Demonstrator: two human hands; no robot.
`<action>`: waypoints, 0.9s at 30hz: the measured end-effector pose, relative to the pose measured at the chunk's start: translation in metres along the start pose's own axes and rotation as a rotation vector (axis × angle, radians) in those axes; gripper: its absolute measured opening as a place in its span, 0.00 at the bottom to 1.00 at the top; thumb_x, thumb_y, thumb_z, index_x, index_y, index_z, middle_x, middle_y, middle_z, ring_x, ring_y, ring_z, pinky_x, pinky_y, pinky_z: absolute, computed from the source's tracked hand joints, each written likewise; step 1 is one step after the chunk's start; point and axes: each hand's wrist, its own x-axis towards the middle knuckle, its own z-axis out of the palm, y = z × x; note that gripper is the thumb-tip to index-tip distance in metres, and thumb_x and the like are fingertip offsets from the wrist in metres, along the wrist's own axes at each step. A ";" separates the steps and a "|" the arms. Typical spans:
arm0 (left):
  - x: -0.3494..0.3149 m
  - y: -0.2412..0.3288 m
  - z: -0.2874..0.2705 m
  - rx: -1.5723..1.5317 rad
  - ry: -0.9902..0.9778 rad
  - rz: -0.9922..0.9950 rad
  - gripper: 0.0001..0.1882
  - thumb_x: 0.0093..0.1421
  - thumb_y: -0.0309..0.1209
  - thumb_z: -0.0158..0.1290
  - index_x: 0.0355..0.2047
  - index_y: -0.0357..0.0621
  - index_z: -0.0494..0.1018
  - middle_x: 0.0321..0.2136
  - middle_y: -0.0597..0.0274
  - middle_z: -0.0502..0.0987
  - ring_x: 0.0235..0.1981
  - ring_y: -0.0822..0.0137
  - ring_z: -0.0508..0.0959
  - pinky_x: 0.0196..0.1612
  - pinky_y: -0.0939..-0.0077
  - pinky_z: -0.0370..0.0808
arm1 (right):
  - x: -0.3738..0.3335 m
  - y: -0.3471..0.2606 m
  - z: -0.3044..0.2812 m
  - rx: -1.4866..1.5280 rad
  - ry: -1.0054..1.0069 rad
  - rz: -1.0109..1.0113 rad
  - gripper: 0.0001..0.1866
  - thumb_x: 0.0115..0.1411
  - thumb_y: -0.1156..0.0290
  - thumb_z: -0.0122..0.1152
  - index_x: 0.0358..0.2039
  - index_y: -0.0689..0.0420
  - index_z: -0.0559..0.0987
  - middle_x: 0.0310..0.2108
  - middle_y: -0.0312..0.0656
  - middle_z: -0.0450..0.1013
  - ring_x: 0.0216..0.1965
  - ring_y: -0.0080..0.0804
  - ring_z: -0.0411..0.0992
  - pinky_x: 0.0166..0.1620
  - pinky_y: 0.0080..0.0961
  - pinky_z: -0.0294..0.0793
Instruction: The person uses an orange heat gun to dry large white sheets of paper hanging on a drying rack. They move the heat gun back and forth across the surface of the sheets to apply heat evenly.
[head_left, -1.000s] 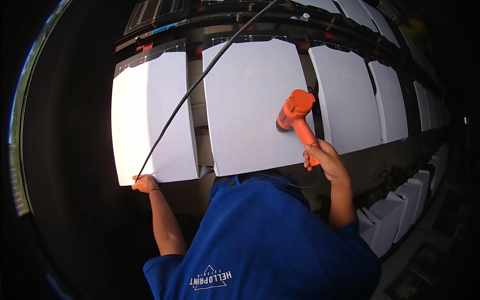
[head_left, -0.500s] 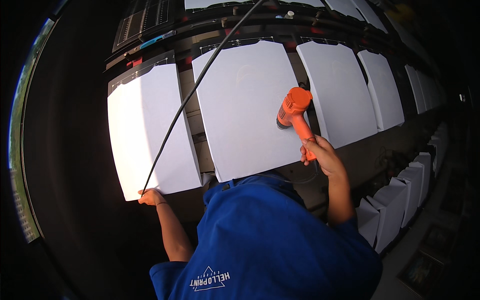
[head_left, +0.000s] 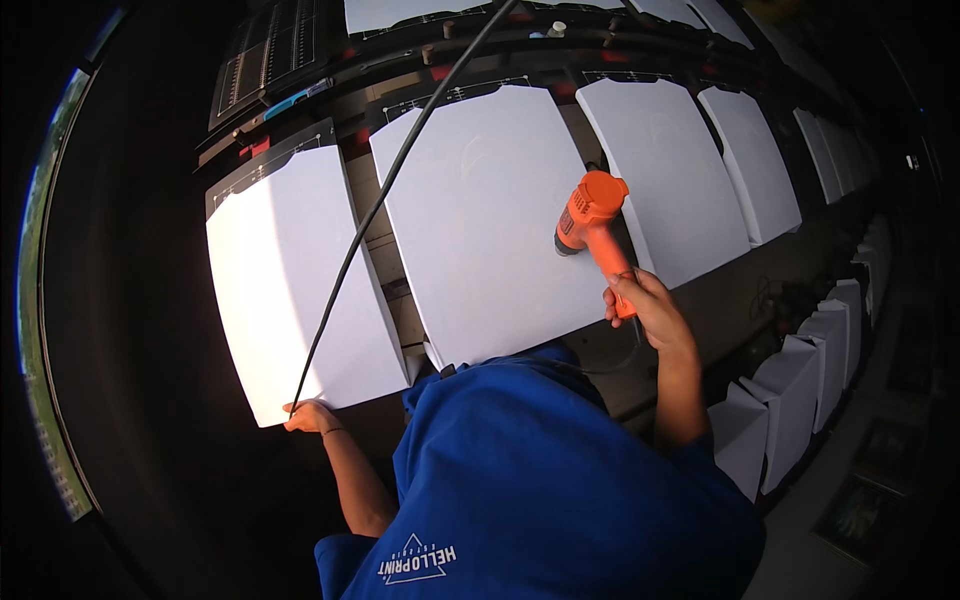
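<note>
The orange heat gun is gripped by its handle in the right hand, nozzle aimed at the middle white panel. The left hand pinches the lower edge of the leftmost white panel, beside a black cable crossing above. At least five such panels line the dark table.

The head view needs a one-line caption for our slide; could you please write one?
Right hand aims an orange heat gun at a white panel; left hand holds another panel's corner.
</note>
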 end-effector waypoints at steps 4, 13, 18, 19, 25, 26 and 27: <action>0.000 -0.002 0.000 0.008 -0.005 0.015 0.30 0.67 0.50 0.37 0.46 0.28 0.58 0.38 0.26 0.72 0.42 0.32 0.74 0.46 0.44 0.72 | -0.030 0.014 -0.010 0.011 -0.008 0.061 0.14 0.64 0.63 0.54 0.42 0.61 0.71 0.27 0.38 0.71 0.24 0.24 0.71 0.25 0.21 0.71; -0.004 0.003 -0.004 0.017 -0.003 0.006 0.30 0.67 0.51 0.37 0.45 0.28 0.58 0.37 0.27 0.72 0.40 0.33 0.75 0.44 0.45 0.73 | -0.038 0.026 -0.011 0.057 0.070 0.002 0.13 0.64 0.63 0.54 0.40 0.60 0.70 0.26 0.38 0.71 0.24 0.24 0.72 0.25 0.21 0.71; -0.003 0.002 -0.004 0.015 -0.008 0.025 0.30 0.67 0.51 0.37 0.45 0.28 0.58 0.37 0.27 0.72 0.41 0.33 0.75 0.44 0.44 0.72 | -0.045 0.034 -0.018 0.082 0.136 0.014 0.13 0.64 0.63 0.54 0.39 0.60 0.71 0.26 0.37 0.70 0.23 0.23 0.71 0.24 0.20 0.72; -0.003 0.002 -0.002 0.003 0.000 0.029 0.30 0.67 0.51 0.38 0.44 0.28 0.58 0.37 0.27 0.72 0.41 0.33 0.75 0.44 0.44 0.72 | -0.044 0.039 -0.016 0.071 0.169 0.005 0.13 0.64 0.63 0.54 0.40 0.60 0.71 0.26 0.37 0.70 0.23 0.23 0.71 0.24 0.20 0.72; -0.008 0.005 -0.002 -0.009 0.018 0.030 0.30 0.67 0.51 0.37 0.44 0.28 0.58 0.36 0.26 0.72 0.40 0.33 0.75 0.43 0.44 0.73 | -0.038 0.033 -0.018 0.177 0.126 -0.016 0.13 0.64 0.62 0.54 0.39 0.60 0.71 0.26 0.36 0.70 0.23 0.23 0.72 0.24 0.19 0.71; -0.008 0.004 -0.002 -0.002 0.025 0.032 0.30 0.67 0.51 0.37 0.43 0.27 0.58 0.36 0.26 0.72 0.39 0.33 0.75 0.43 0.44 0.73 | -0.036 0.032 -0.020 0.211 0.107 -0.014 0.13 0.64 0.62 0.55 0.39 0.60 0.71 0.26 0.36 0.70 0.23 0.23 0.72 0.24 0.19 0.71; -0.003 0.000 0.002 0.004 0.047 0.062 0.29 0.67 0.51 0.37 0.43 0.27 0.58 0.35 0.26 0.73 0.39 0.32 0.75 0.42 0.44 0.73 | -0.033 0.032 -0.019 0.173 0.123 -0.032 0.13 0.64 0.62 0.55 0.39 0.60 0.71 0.26 0.36 0.70 0.23 0.23 0.72 0.24 0.19 0.71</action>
